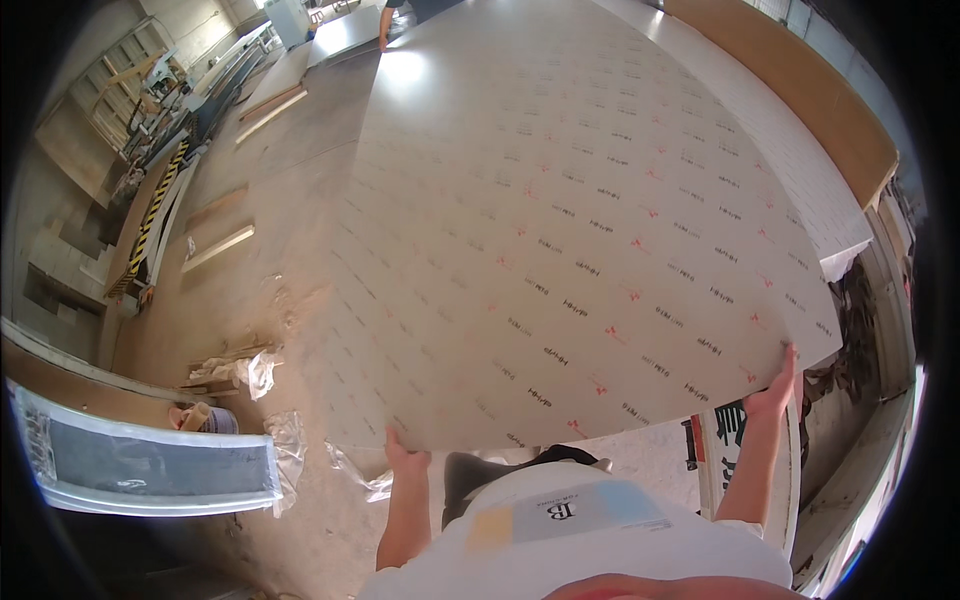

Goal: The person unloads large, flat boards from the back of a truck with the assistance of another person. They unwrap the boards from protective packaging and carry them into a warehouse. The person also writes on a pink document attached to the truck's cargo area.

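Grey panel [160, 455] left of the large printed sheet [560, 230], the left hand [408, 455] I watch from afar grasping its near edge, sheet stretching ahead between both hands, right hand [770, 395] clasping it near the right corner

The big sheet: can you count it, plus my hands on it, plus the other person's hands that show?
Big sheet: 1
Your hands: 2 (left hand, right hand)
Other person's hand: 1
Total: 4

Wooden strips [220, 249] on the floor [275, 215]; crumpled plastic [287, 455] near a tub [221, 421]; black-and-yellow stripes [153, 217]
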The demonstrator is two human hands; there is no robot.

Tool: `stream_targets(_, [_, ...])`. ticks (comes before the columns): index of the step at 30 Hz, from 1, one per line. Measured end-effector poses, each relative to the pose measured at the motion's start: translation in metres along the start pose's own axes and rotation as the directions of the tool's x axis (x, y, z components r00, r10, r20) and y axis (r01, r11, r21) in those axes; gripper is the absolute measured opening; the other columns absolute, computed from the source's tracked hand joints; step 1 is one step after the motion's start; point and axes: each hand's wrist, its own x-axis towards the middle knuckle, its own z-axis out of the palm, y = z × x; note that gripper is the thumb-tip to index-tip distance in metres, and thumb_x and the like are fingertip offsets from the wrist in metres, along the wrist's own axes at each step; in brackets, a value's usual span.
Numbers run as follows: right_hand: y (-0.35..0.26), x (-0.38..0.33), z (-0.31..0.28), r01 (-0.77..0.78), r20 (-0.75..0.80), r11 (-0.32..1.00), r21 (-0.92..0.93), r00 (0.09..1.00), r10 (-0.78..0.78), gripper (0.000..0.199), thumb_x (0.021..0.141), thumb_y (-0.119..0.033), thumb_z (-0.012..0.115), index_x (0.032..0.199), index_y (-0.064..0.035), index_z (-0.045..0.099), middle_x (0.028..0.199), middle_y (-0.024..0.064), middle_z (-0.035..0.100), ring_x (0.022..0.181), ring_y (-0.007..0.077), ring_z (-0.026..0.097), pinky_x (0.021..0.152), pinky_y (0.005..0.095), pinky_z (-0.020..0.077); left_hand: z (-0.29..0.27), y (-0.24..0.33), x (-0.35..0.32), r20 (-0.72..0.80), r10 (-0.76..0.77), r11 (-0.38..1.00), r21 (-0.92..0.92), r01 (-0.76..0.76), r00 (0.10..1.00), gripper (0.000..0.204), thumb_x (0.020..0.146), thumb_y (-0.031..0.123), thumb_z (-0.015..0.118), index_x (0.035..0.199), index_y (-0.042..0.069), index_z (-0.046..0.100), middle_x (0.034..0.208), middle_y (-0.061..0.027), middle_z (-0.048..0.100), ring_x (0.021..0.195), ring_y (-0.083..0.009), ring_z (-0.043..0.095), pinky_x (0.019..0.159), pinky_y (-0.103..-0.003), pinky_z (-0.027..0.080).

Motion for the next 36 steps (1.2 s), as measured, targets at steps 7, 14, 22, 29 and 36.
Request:
stream_targets(7, [0.007, 0.002, 0.021, -0.067, -0.206, 0.99, -0.123, 0.978, 0.04, 0.067, 0.095, -0.056, 0.06, 0.147, -0.0148, 0.047, 0.147, 0.0056, 0.051, 0.134, 0.0293, 0.048, 0.11, 0.0512, 0.0391, 0.017, -0.007, 0.017, -0.003, -0.002, 1.0, -0.018, 0.002, 1.0, 0.051, 0.106, 0.044, 0.04, 0.142, 0.009, 0.051, 0.144, -0.0077, 0.054, 0.131, -0.032, 0.051, 0.109, -0.049, 0.043])
stream_targets(14, [0.001, 0.001, 0.02, -0.098, -0.286, 0.977, -0.188, 0.957, 0.042, 0.071, 0.092, -0.059, 0.062, 0.147, -0.017, 0.046, 0.145, 0.005, 0.051, 0.13, 0.0289, 0.052, 0.102, 0.0497, 0.0458, 0.045, 0.023, -0.015, -0.187, -0.021, 0.998, -0.061, 0.01, 0.982, 0.052, 0.106, 0.044, 0.04, 0.143, 0.009, 0.05, 0.147, -0.0092, 0.052, 0.133, -0.0327, 0.049, 0.111, -0.051, 0.041])
stream_targets(22, [0.097, -0.028, 0.065, -0.322, -0.338, 0.927, -0.191, 0.908, 0.246, 0.069, 0.088, -0.065, 0.064, 0.139, -0.0189, 0.053, 0.137, 0.0036, 0.058, 0.12, 0.025, 0.06, 0.091, 0.0427, 0.0553, 0.033, 0.157, 0.008, -0.113, 0.105, 0.979, -0.16, -0.122, 0.988, 0.051, 0.106, 0.044, 0.041, 0.142, 0.009, 0.051, 0.14, -0.009, 0.058, 0.132, -0.0319, 0.051, 0.113, -0.05, 0.039])
stream_targets(29, [0.198, -0.034, 0.106, -0.462, -0.328, 0.886, -0.036, 0.843, 0.426, 0.065, 0.092, -0.059, 0.063, 0.143, -0.0221, 0.049, 0.141, 0.0039, 0.054, 0.124, 0.0271, 0.057, 0.095, 0.046, 0.0515, 0.042, 0.176, 0.05, -0.188, 0.11, 0.994, 0.006, -0.111, 0.976, 0.048, 0.107, 0.043, 0.04, 0.14, 0.011, 0.054, 0.139, -0.0064, 0.058, 0.13, -0.0299, 0.052, 0.11, -0.047, 0.041])
stream_targets(36, [0.284, 0.004, 0.153, -0.451, -0.386, 0.893, 0.005, 0.823, 0.418, 0.073, 0.087, -0.06, 0.069, 0.145, -0.0217, 0.047, 0.144, 0.0048, 0.052, 0.125, 0.0301, 0.056, 0.095, 0.0484, 0.0508, 0.07, 0.228, 0.119, -0.135, 0.124, 0.992, 0.026, -0.122, 0.983, 0.047, 0.106, 0.044, 0.041, 0.139, 0.013, 0.055, 0.138, -0.0025, 0.059, 0.127, -0.0272, 0.054, 0.105, -0.044, 0.044])
